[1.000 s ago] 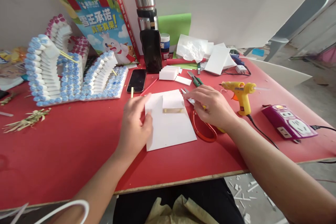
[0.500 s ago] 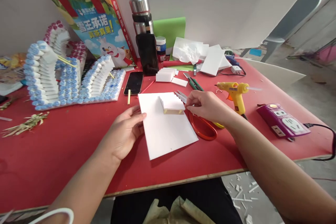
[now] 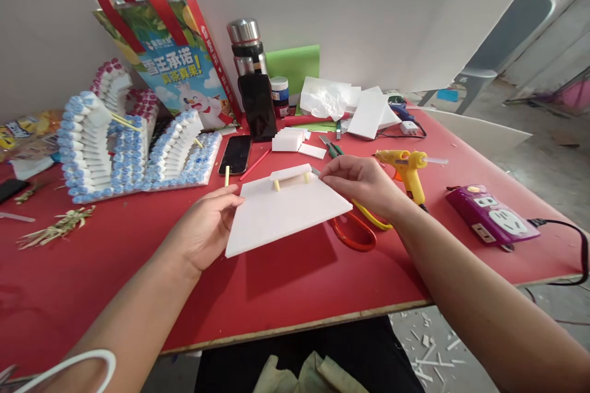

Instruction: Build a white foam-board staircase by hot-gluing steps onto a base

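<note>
Right hand point(image 3: 364, 183) fingers point(image 3: 332, 171) pinch the board point(image 3: 286, 212) at its far right corner; left hand point(image 3: 207, 227) fingers loosely curled on its left edge. Board is tilted, off the desk point(image 3: 286, 282), mid-frame. Risk: flexing could pop the small slab point(image 3: 291, 172) off its pegs.

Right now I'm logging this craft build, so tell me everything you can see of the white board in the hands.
The white board is a flat, matte sheet that looks like foam board, roughly rectangular. It is lifted off the red table and tilted. The left hand grips its left edge, and the right hand pinches its far right corner. Near its far edge a small white slab stands raised on short pale yellow pegs.
</note>
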Tool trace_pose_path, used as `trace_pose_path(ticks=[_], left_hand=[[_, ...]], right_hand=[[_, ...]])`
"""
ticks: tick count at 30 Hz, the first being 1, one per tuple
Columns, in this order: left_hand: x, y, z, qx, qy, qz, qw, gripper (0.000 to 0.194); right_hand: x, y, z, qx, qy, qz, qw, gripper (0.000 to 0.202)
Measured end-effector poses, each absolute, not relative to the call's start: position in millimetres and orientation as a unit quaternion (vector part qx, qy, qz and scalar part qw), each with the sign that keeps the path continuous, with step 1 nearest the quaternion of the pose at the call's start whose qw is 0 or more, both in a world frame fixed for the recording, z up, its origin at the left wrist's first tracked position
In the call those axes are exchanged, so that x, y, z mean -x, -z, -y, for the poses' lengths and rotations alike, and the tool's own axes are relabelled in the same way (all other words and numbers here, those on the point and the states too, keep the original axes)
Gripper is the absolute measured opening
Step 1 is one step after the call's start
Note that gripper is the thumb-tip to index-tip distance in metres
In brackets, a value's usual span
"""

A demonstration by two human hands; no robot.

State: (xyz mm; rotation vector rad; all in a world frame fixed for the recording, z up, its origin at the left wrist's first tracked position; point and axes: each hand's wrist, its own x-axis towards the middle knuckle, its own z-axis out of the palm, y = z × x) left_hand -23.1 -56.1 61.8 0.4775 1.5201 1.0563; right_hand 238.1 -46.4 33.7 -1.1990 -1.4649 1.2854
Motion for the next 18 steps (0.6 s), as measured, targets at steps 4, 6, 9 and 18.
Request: trace_pose_path(ticks=[4, 6, 9, 18], left_hand=[[24.2, -65.4, 53.5, -0.198, -0.421, -0.659, 0.591, 0.048], [25.2, -65.7, 52.5, -0.2, -0.417, -0.66, 0.591, 0.047], [26.0, -66.1, 52.2, -0.202, -0.415, -0.66, 0.592, 0.045], [33.0, -63.0, 51.6, -0.186, -0.427, -0.624, 0.627, 0.042]], right_hand=[[-237.8, -31.6, 46.4, 0.467, -0.506, 0.585, 0.429, 0.018], [-237.9, -30.6, 46.1, 0.464, -0.503, 0.589, 0.429, 0.019], [-238.4, -29.8, 45.9, 0.46, -0.5, 0.596, 0.428, 0.019], [-238.7, -29.7, 46.2, 0.457, -0.507, 0.592, 0.429, 0.016]])
